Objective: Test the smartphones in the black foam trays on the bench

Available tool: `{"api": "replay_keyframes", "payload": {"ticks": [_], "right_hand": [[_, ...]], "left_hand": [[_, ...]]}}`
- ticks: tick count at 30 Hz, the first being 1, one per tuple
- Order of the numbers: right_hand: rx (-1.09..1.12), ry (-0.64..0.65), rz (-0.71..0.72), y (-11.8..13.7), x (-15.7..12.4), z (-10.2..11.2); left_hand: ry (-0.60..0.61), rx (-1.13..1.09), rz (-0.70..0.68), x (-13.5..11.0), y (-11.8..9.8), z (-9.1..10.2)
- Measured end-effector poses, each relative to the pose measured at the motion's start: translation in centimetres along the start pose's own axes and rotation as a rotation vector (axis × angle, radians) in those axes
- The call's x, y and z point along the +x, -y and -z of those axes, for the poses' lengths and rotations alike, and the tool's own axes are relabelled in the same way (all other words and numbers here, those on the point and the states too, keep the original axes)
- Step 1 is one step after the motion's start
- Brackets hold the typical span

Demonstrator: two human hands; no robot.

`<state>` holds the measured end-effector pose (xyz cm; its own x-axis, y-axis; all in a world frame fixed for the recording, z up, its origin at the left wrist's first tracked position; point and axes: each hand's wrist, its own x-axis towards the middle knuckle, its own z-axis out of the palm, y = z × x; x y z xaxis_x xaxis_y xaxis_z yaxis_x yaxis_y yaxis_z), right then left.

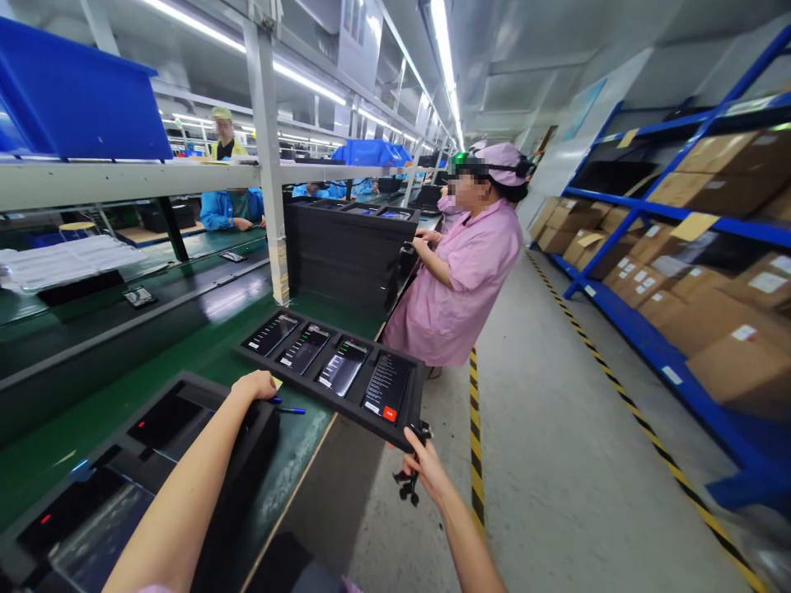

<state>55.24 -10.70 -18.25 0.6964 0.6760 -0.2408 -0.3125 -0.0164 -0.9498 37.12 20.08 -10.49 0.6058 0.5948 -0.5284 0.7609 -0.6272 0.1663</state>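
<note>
A black foam tray [354,394] with several phones lying in its slots is held tilted over the table's edge. The nearest phone [384,385] shows lines of text and a red square on its lit screen. My left hand [255,385] is closed at the tray's near left edge, its fingertips partly hidden, a bit of yellow beside them. Gripping the right corner, my right hand [425,465] has its thumb on top and its fingers below. Black clip-like pieces [408,486] hang by those fingers; whether I hold them is unclear.
Another black tray [185,375] with devices lies at left, and a blue pen [290,410] beside it. Ahead stands a tall stack of black trays [346,255], with a person in pink [470,272] next to it. A white post [267,156] rises behind the table. Blue racks [655,198] hold cartons.
</note>
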Motion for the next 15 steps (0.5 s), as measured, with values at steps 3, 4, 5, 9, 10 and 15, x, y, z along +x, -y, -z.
{"api": "replay_keyframes", "payload": {"ticks": [3,4,5,9,10,15], "right_hand": [[0.007,-0.028,0.023,0.0,0.3,-0.5],[0.009,-0.036,0.029,0.0,0.4,-0.6],[0.01,-0.043,0.033,-0.1,0.6,-0.7],[0.008,-0.091,0.044,-0.5,1.0,-1.1],[0.007,-0.108,0.049,-0.6,1.1,-1.3],[-0.004,-0.128,0.119,-0.7,1.6,-2.1]], "left_hand": [[-0.003,-0.014,-0.002,0.4,0.4,-0.1],[-0.007,-0.02,0.0,0.5,0.5,-0.2],[-0.011,-0.026,0.004,0.6,0.6,-0.3],[-0.04,-0.051,0.008,0.8,0.7,-0.5],[-0.05,-0.055,0.003,0.7,0.6,-0.5],[-0.11,-0.03,-0.023,0.0,0.0,-0.2]]}}
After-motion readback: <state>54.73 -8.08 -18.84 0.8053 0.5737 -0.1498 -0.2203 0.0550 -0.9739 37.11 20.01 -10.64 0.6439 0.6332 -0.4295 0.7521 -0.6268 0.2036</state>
